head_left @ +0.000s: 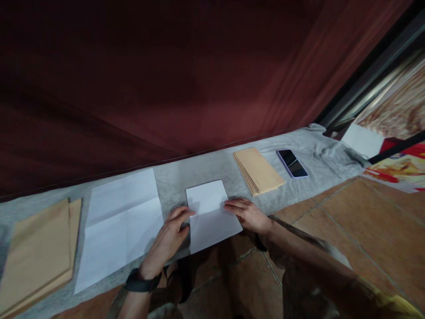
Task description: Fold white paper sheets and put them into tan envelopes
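A folded white sheet of paper (211,215) lies on a grey cloth (172,181) spread along the floor. My left hand (170,237) rests at the sheet's left edge, fingers stretched flat against the crease. At the right edge my right hand (247,213) presses down with its fingers laid flat on the paper. Neither hand holds anything. A dark band sits on my left wrist (139,282).
A larger unfolded white sheet (121,223) lies to the left, beside a stack of brown envelopes (36,254). More brown envelopes (257,170) and a phone (292,163) lie to the right. A dark red curtain (166,79) hangs behind; tiled floor (358,221) is in front.
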`<action>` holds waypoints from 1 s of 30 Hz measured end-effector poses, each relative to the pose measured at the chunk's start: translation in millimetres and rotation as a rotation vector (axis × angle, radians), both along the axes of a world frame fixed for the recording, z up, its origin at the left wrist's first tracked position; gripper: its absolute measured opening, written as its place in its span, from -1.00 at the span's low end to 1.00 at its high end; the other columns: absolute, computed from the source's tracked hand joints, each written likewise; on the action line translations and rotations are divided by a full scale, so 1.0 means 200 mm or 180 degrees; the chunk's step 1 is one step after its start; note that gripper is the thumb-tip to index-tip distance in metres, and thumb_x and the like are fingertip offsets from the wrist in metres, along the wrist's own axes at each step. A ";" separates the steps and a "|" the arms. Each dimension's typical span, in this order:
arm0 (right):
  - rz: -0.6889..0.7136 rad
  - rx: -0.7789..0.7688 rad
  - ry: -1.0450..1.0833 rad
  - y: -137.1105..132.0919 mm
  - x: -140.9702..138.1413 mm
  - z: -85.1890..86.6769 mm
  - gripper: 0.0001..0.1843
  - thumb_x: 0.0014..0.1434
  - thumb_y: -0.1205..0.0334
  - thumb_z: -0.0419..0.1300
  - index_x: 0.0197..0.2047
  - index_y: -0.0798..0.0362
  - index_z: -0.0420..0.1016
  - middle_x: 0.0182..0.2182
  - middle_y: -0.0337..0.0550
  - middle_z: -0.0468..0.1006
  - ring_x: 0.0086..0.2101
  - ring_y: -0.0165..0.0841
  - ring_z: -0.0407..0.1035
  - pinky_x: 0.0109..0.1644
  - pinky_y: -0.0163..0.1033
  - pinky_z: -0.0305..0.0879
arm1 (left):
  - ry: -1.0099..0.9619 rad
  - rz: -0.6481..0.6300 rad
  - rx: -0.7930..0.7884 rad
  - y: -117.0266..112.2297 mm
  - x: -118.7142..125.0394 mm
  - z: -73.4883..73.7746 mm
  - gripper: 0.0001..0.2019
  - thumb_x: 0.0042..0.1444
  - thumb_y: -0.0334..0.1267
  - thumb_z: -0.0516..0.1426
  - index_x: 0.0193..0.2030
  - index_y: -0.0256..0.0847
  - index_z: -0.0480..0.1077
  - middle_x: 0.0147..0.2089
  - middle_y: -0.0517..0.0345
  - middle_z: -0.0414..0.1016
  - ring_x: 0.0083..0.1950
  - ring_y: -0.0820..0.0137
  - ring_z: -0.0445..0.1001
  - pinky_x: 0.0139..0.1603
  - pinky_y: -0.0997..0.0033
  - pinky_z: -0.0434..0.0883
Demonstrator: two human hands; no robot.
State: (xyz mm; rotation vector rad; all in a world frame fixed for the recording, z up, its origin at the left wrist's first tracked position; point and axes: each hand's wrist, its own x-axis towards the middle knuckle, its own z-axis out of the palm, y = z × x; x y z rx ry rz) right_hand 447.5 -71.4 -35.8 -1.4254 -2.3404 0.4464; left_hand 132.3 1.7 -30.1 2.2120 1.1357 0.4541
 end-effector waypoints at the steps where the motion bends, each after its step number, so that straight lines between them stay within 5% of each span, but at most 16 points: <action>1: -0.0018 0.0007 0.0043 0.00 0.00 0.00 -0.39 0.14 0.50 0.12 0.25 0.01 0.42 0.24 -0.09 0.42 0.18 -0.24 0.32 0.32 -0.08 0.20 | 0.0040 -0.0055 0.0011 0.00 -0.01 0.00 -0.52 0.05 -0.50 0.06 0.08 -0.03 0.50 0.23 0.07 0.36 0.26 0.23 0.33 0.31 0.09 0.32; 14: -0.0257 0.0245 0.0244 0.02 0.00 -0.03 -0.61 0.30 0.41 0.12 0.15 -0.02 0.51 0.07 -0.04 0.53 0.05 -0.23 0.39 0.18 -0.05 0.32 | -0.0026 -0.0218 -0.0006 0.01 0.00 0.00 -0.58 0.09 -0.46 0.09 0.04 -0.03 0.52 0.18 0.03 0.40 0.21 0.23 0.35 0.24 0.08 0.38; 30: -0.0804 0.0298 0.0361 0.05 -0.03 -0.04 -0.78 0.39 0.14 0.13 -0.02 -0.01 0.55 -0.10 -0.08 0.55 -0.03 -0.24 0.41 0.11 -0.06 0.27 | -0.0345 0.0440 -0.0119 0.06 0.06 -0.02 -0.81 0.13 -0.16 0.17 -0.28 -0.14 0.61 0.00 -0.02 0.56 0.05 0.19 0.47 0.17 0.05 0.41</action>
